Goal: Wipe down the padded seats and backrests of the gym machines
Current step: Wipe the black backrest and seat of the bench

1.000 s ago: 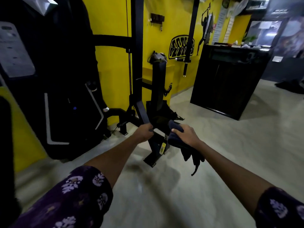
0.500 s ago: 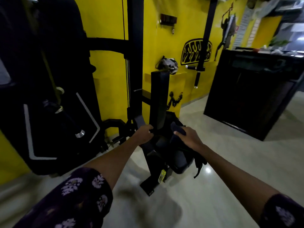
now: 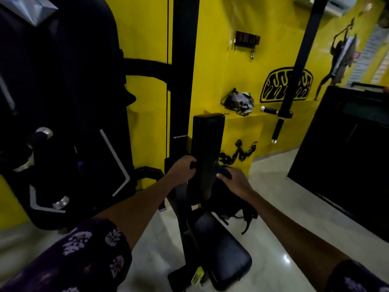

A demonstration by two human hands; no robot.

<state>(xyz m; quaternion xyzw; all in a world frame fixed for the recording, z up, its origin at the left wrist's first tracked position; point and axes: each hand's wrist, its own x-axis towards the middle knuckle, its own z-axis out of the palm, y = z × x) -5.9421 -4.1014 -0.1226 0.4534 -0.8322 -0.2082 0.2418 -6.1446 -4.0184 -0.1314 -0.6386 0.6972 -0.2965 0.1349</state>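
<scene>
A black padded backrest [image 3: 207,148] stands upright on a gym machine, with its black padded seat [image 3: 225,256] below and nearer to me. My left hand [image 3: 182,170] grips the backrest's left edge, low down. My right hand [image 3: 235,182] holds a dark cloth [image 3: 231,204] against the right side of the backrest, just above the seat. Part of the cloth hangs down past the seat's far end; the rest is hidden under my hand.
The machine's black upright post [image 3: 185,70] rises behind the backrest against a yellow wall. A weight-stack housing [image 3: 69,123] stands at the left. A black counter [image 3: 345,157] is at the right. A hanging pull handle [image 3: 277,121] and a helmet [image 3: 240,103] on a yellow ledge lie beyond.
I have come closer to the machine, so backrest and seat look bigger. My left hand keeps its grip on the backrest edge. My right hand with the cloth has moved in against the backrest.
</scene>
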